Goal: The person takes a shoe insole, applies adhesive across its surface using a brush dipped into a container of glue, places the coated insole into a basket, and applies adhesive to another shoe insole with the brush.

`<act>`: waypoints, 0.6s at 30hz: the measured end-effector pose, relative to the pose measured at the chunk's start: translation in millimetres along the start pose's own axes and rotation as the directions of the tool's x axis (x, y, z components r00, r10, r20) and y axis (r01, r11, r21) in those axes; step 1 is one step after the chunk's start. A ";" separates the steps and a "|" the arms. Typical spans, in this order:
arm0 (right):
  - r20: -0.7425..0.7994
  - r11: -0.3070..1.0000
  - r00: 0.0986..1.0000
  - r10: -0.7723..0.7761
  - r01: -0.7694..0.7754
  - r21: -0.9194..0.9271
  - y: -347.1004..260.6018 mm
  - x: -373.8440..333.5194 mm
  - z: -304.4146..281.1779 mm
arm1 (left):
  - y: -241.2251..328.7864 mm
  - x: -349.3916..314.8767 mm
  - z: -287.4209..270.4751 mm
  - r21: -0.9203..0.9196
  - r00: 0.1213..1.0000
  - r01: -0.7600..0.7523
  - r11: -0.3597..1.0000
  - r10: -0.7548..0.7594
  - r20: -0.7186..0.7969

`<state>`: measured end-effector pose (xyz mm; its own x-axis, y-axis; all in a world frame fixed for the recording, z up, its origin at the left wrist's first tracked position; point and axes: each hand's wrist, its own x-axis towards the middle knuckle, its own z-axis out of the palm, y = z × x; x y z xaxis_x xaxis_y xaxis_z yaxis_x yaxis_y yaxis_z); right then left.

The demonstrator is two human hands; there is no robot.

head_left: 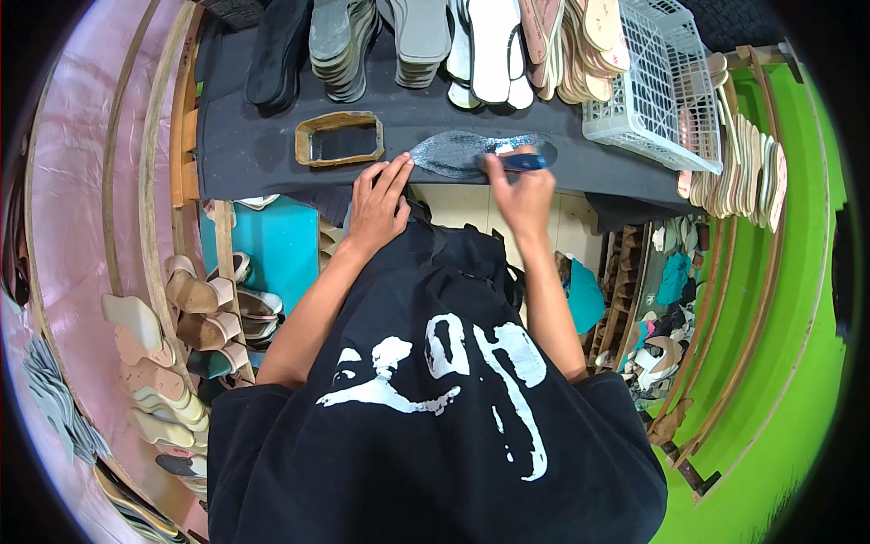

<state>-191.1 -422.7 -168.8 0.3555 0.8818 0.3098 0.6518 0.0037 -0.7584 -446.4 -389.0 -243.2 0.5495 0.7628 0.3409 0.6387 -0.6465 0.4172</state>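
Observation:
A dark shoe sole (pixel 444 154) lies lengthwise on the black-covered table, with a wet, glossy sheen over its left and middle parts. My left hand (pixel 379 204) rests with fingers stretched out at the table's near edge, its fingertips touching the sole's left end. In my right hand (pixel 524 201) is a blue-handled brush (pixel 526 161), blurred by motion, held over the right half of the sole. The brush's bristles cannot be made out clearly. Left of the sole stands an open container (pixel 340 139) with a brown, crusted rim and dark inside.
Along the table's far side lie stacks of grey insoles (pixel 343 41), white soles (pixel 494 50) and pinkish insoles (pixel 594 41). A white plastic basket (pixel 652 100) stands at the right. Racks hold shoes (pixel 204 326) on the left and more insoles (pixel 748 172) on the right.

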 end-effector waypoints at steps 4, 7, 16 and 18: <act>0.111 0.986 0.987 -0.115 0.100 0.130 -15.8 -9.0 33.3 | -0.8 -2.1 -1.0 -0.014 1.000 -0.002 1.000 0.002 -0.005; 0.083 0.996 0.996 0.019 -0.026 0.090 10.7 -9.0 18.5 | -3.6 -2.2 1.1 -0.008 1.000 0.002 1.000 -0.002 -0.006; -0.166 0.975 0.971 0.172 -0.193 -0.114 54.7 29.4 -47.0 | -8.1 -1.7 5.7 -0.006 0.999 -0.020 1.000 0.020 -0.033; -0.087 0.982 0.981 0.175 -0.180 -0.064 26.4 26.9 -24.8 | -8.7 -2.3 6.8 -0.013 1.000 -0.004 1.000 0.003 -0.027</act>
<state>-147.7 -410.6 -166.2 0.5209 0.8244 0.2215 0.6183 -0.1855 -0.7637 -449.6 -385.2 -253.3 0.5371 0.7607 0.3646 0.6297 -0.6491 0.4267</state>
